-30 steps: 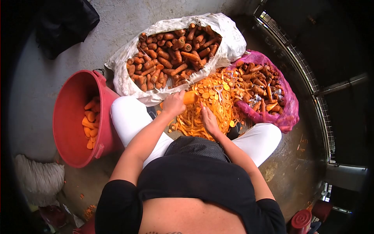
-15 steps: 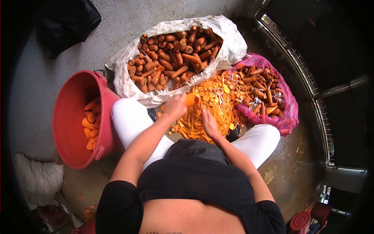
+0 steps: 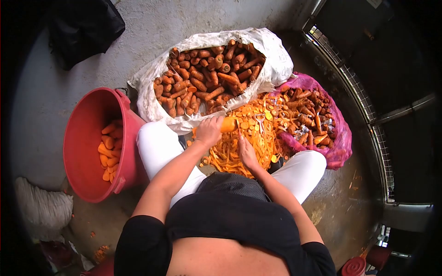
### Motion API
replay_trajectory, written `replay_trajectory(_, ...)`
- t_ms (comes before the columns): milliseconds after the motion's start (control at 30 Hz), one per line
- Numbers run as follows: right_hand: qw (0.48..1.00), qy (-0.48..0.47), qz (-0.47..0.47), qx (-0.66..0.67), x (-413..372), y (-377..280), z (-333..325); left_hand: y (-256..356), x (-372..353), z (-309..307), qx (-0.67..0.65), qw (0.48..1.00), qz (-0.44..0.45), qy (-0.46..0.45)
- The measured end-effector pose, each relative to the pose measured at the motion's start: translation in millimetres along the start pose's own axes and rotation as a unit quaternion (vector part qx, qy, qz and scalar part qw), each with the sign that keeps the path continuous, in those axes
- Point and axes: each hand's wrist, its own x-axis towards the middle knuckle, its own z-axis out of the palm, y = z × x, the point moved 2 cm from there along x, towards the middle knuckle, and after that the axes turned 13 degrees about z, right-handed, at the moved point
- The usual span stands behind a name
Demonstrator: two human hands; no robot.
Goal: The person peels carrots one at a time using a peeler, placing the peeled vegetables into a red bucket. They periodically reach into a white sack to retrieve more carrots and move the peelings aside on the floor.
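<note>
My left hand (image 3: 209,130) is wrapped round a bright orange peeled carrot (image 3: 228,124), which points right over the peelings. Beside the carrot's right end, my right hand (image 3: 247,153) is closed on a thin tool, probably a knife or peeler, too small to make out. Orange peelings and round slices (image 3: 230,149) lie heaped between my legs, below both hands. A white-handled peeler (image 3: 260,118) rests on top of the heap. Behind it, a white sack (image 3: 277,57) lies open, full of unpeeled carrots (image 3: 198,83).
A red bucket (image 3: 76,152) with peeled carrots (image 3: 109,149) stands at the left. At the right is a pink mesh sack (image 3: 341,133) of carrot pieces. A pale sack (image 3: 43,207) lies lower left, and a red container (image 3: 354,267) is at the lower right.
The whole view has shifted slightly, with the sacks and heap lower in the frame. My left hand still holds the carrot, now turned more level, with my right hand close to its end.
</note>
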Motion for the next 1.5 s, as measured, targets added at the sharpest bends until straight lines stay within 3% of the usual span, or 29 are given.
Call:
replay_trajectory(133,1.000,0.002,0.027,-0.005,-3,-8,0,-3,1,2,0.017,1.000,0.011,0.021)
replay_trajectory(333,0.999,-0.003,0.038,-0.019,4,1,3,-1,2,-3,-0.070,0.988,-0.082,-0.111)
replay_trajectory(433,0.997,-0.014,0.069,-0.042,4,1,2,-2,-2,7,-0.059,0.993,-0.066,-0.079)
replay_trajectory(533,0.999,-0.002,0.040,-0.027,5,3,5,-1,-3,1,-0.010,1.000,0.006,0.011)
replay_trajectory(633,0.997,-0.018,0.068,-0.014,6,-1,5,3,-2,5,-0.045,0.997,-0.063,-0.025)
replay_trajectory(733,0.995,-0.032,0.090,-0.028,9,1,4,11,5,-13,-0.130,0.966,-0.172,-0.141)
replay_trajectory(833,0.998,-0.012,0.056,-0.020,10,7,6,7,0,-5,-0.033,0.997,-0.059,-0.030)
replay_trajectory(933,0.995,-0.028,0.091,-0.036,7,2,4,0,1,4,-0.026,0.999,-0.022,-0.020)
replay_trajectory(1033,0.998,-0.023,0.058,-0.007,12,12,7,2,3,2,-0.058,0.991,-0.075,-0.094)
replay_trajectory(1233,0.999,-0.023,0.024,0.020,19,19,9,-3,-1,12,-0.035,0.998,-0.047,-0.038)
replay_trajectory(1333,0.998,-0.017,0.052,-0.013,18,14,4,6,4,-12,-0.176,0.956,-0.202,-0.122)
replay_trajectory(1500,0.995,-0.020,0.044,-0.086,6,-5,-5,-4,5,-11,-0.163,0.956,-0.180,-0.163)
